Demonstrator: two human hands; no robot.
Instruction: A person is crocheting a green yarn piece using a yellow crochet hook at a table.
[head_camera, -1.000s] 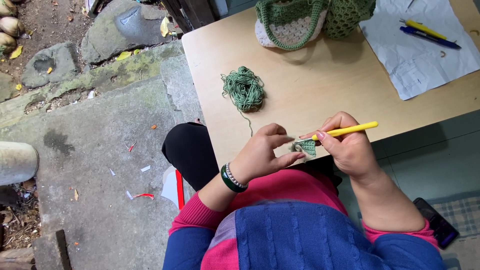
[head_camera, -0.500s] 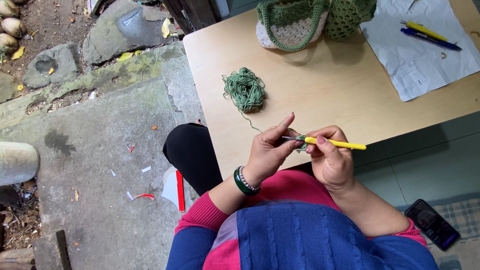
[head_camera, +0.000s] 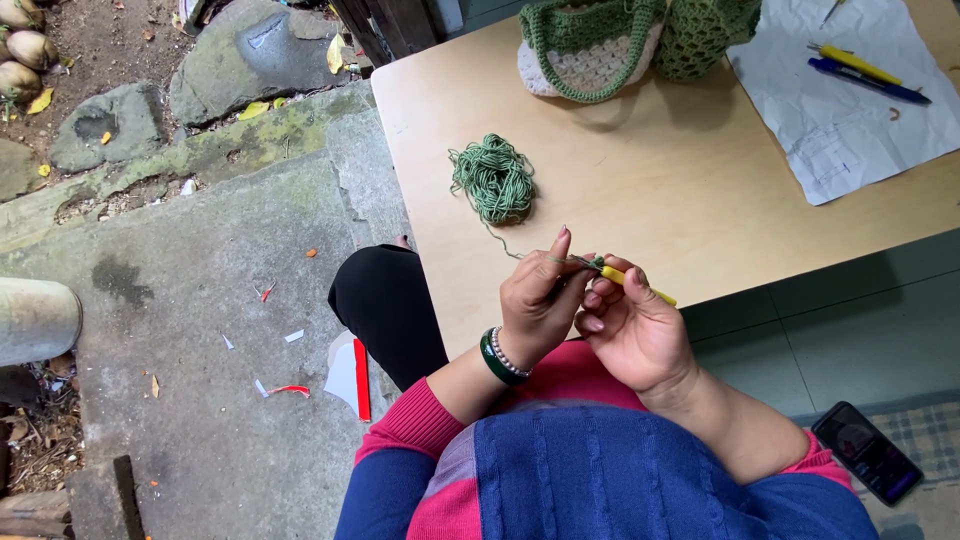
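My right hand (head_camera: 632, 330) grips a yellow crochet hook (head_camera: 640, 287) over the near edge of a light wooden table (head_camera: 700, 190). My left hand (head_camera: 537, 299), with a green bangle at the wrist, pinches a small green crochet piece (head_camera: 595, 263) at the hook's tip, index finger raised with the yarn over it. A thin green strand runs from the hands up to a loose ball of green yarn (head_camera: 493, 180) on the table's left part.
A green and cream crocheted bag (head_camera: 590, 45) sits at the table's far edge. A white paper sheet (head_camera: 850, 100) with a yellow pen and a blue pen lies at the right. A phone (head_camera: 867, 452) rests by my right side. Stone paving with paper scraps lies at the left.
Both hands have drawn closer together. The hook, level and pointing right a second ago, now tilts down to the right. My left index finger has lifted with the yarn.
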